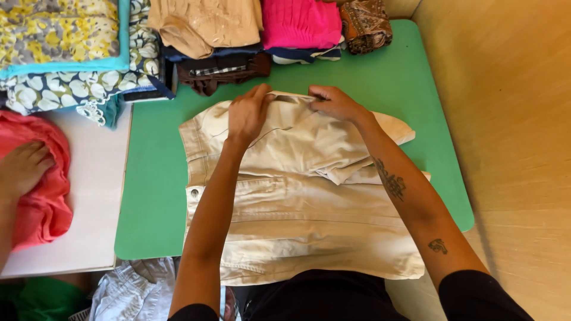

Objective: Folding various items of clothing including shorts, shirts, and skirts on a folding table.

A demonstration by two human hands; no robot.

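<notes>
A cream jacket (297, 202) lies flat on the green counter (154, 196), filling most of its middle. The person's left hand (248, 113) rests on the jacket's top edge, at about 11 o'clock from the jacket's middle. Its fingers (259, 93) are bent down and press on the cloth near the collar; whether they pinch it cannot be told. The right hand (336, 103) sits just beside it, at about 1 o'clock. Its fingers (317, 100) are curled shut on the collar edge and hold a small bit of the cloth. The two hands are near each other but do not touch. Both arms reach up over the jacket from 6 o'clock.

At 12 o'clock, along the far edge of the counter, sit stacks of folded clothes: a tan piece (205, 24), a bright pink piece (300, 22) and a brown patterned piece (366, 24). Under them are dark clothes (223, 71). At 10 o'clock there is a pile with yellow flowers and a blue edge (59, 32), with a white-and-blue spotted cloth (65, 89) below it.

At 9 o'clock, on a white counter (89, 196), another person's hand (24, 169) lies flat on a red cloth (41, 208). At 7 o'clock, below the green counter, a pale blue cloth (128, 291) hangs in a heap.
</notes>
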